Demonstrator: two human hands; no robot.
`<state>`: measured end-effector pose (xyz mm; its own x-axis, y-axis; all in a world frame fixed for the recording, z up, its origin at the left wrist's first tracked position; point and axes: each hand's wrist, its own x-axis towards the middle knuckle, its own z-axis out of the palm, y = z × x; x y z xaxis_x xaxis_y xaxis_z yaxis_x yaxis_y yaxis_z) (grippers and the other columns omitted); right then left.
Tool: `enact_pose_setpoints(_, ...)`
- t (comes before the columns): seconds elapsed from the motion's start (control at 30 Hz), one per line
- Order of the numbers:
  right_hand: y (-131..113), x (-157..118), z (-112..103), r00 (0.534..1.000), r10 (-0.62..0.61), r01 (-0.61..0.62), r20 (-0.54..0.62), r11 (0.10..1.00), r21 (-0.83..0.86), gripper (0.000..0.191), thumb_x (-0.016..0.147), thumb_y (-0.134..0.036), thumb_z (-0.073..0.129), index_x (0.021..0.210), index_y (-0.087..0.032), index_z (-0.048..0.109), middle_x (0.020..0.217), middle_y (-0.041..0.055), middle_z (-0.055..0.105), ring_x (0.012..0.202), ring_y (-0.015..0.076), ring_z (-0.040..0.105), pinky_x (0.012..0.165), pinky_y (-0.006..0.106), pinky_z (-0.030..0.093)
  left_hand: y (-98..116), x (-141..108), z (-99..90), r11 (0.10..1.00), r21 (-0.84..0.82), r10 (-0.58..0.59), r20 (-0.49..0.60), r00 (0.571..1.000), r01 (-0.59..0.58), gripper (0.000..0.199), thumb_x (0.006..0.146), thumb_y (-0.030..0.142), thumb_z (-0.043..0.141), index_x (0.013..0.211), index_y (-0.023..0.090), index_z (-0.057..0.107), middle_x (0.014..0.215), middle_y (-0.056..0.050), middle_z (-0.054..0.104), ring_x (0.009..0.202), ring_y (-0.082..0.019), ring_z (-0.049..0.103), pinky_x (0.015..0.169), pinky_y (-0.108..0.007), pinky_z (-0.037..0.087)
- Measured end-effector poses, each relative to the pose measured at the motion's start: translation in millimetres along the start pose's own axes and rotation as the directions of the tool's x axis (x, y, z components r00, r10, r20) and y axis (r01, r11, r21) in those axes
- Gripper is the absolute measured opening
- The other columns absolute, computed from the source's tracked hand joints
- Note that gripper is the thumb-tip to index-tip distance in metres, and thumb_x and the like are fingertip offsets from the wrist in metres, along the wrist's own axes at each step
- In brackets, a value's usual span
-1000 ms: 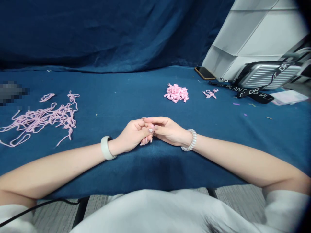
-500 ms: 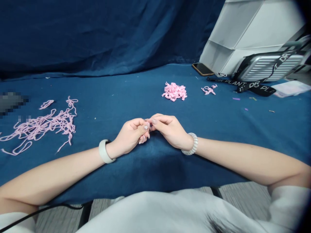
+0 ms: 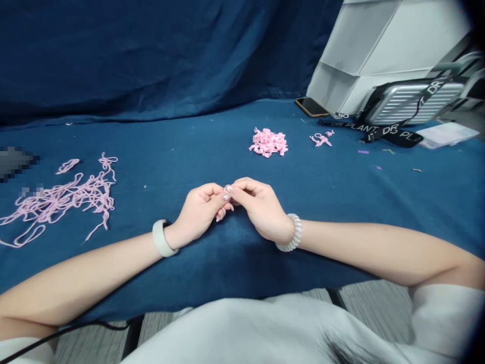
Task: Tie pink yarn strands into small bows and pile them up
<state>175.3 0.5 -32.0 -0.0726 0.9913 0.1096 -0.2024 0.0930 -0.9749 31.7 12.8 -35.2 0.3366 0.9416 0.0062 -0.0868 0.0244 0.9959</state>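
Above the blue cloth, my left hand [image 3: 200, 210] and my right hand [image 3: 263, 207] meet at their fingertips, both closed in a pinch. Between them is a short piece of pink yarn, almost wholly covered by the fingers; a bit of pink shows by the curled left fingers. Beyond my hands lies a heap of small pink yarn knots [image 3: 268, 142]. Several more yarn bits [image 3: 321, 139] lie to its right. Over on the left, loose lilac-pink yarn [image 3: 68, 197] spreads in a tangle, with a small looped strand [image 3: 68, 166] behind it.
At the back right are a phone [image 3: 311, 107], a white box [image 3: 394, 40], a silver ribbed case [image 3: 413, 101] and a black lettered strap [image 3: 401, 136]. A pale flat packet [image 3: 449, 134] and small paper scraps [image 3: 362, 151] lie nearby. A blurred grey object [image 3: 15, 163] is at the left edge.
My right thumb has moved left and down onto the left fingertips, so the fingers now press closer together and cover more of the yarn. The whole view has shifted slightly.
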Motion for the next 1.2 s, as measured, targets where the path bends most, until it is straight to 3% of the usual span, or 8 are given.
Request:
enact_pose_setpoints(0.27, -2, 0, 2, 0.996, 0.089, -0.09, 0.018, 0.993, 0.082, 0.022, 0.077, -0.033, 0.063, 0.067, -0.014, 0.057, 0.062, -0.0019, 0.056, 0.06, 0.0082, 0.049, 0.062, 0.024, 0.04, -1, 2, 0.3, 0.999, -0.028, -0.02, -0.001, 1.0, 0.02, 0.022, 0.078, 0.032, 0.067, 0.068, 0.013, 0.06, 0.055, 0.002, 0.06, 0.042, -0.004, 0.046, 0.042, -0.016, 0.038)
enact_pose_setpoints(0.6, -4, 1, 2, 0.979, 0.151, -0.178, 0.134, 0.958, 0.226, 0.023, 0.077, -0.033, 0.063, 0.067, -0.014, 0.056, 0.057, -0.0023, 0.053, 0.055, 0.0096, 0.05, 0.061, 0.028, 0.042, -1, 3, -0.1, 0.998, -0.033, -0.044, 0.016, 0.999, 0.045, 0.023, 0.076, 0.032, 0.069, 0.067, 0.012, 0.061, 0.054, 0.001, 0.059, 0.042, -0.004, 0.047, 0.041, -0.016, 0.038)
enact_pose_setpoints(0.83, -6, 4, -3, 0.967, 0.159, -0.209, 0.197, 0.941, 0.267, 0.024, 0.075, -0.037, 0.064, 0.073, -0.013, 0.064, 0.067, 0.0011, 0.057, 0.062, 0.0097, 0.052, 0.066, 0.028, 0.043, 0, 1, -0.4, 0.997, -0.066, -0.043, -0.004, 0.999, 0.043, 0.026, 0.075, 0.036, 0.069, 0.068, 0.013, 0.06, 0.053, 0.002, 0.058, 0.041, -0.004, 0.047, 0.041, -0.015, 0.038)
enact_pose_setpoints(0.97, -6, 7, -9, 0.977, 0.135, -0.171, 0.164, 0.959, 0.225, 0.023, 0.073, -0.036, 0.066, 0.08, -0.014, 0.065, 0.067, -0.0003, 0.057, 0.064, 0.009, 0.053, 0.066, 0.026, 0.043, 1, 2, 0.2, 0.995, -0.088, -0.059, -0.033, 0.998, 0.056, 0.026, 0.073, 0.037, 0.071, 0.07, 0.013, 0.061, 0.054, 0.002, 0.059, 0.041, -0.004, 0.048, 0.04, -0.014, 0.037)
enact_pose_setpoints(1.1, -8, 14, -18, 0.967, 0.079, -0.108, 0.243, 0.988, 0.108, 0.017, 0.074, -0.029, 0.065, 0.081, -0.014, 0.06, 0.073, 0.0, 0.059, 0.067, 0.0092, 0.056, 0.068, 0.026, 0.046, 2, 2, 0.9, 0.99, -0.125, -0.072, -0.047, 0.996, 0.066, 0.026, 0.072, 0.036, 0.072, 0.071, 0.013, 0.06, 0.053, 0.002, 0.059, 0.04, -0.004, 0.047, 0.039, -0.014, 0.036)
enact_pose_setpoints(1.2, -14, 20, -27, 0.951, -0.062, 0.09, 0.304, 0.993, -0.077, 0.016, 0.075, -0.024, 0.065, 0.087, -0.015, 0.058, 0.081, 0.0017, 0.059, 0.073, 0.0113, 0.058, 0.072, 0.028, 0.048, 2, 3, 1.7, 0.986, -0.151, -0.083, -0.052, 0.995, 0.075, 0.027, 0.071, 0.036, 0.073, 0.07, 0.013, 0.06, 0.052, 0.002, 0.059, 0.039, -0.004, 0.047, 0.039, -0.014, 0.036)
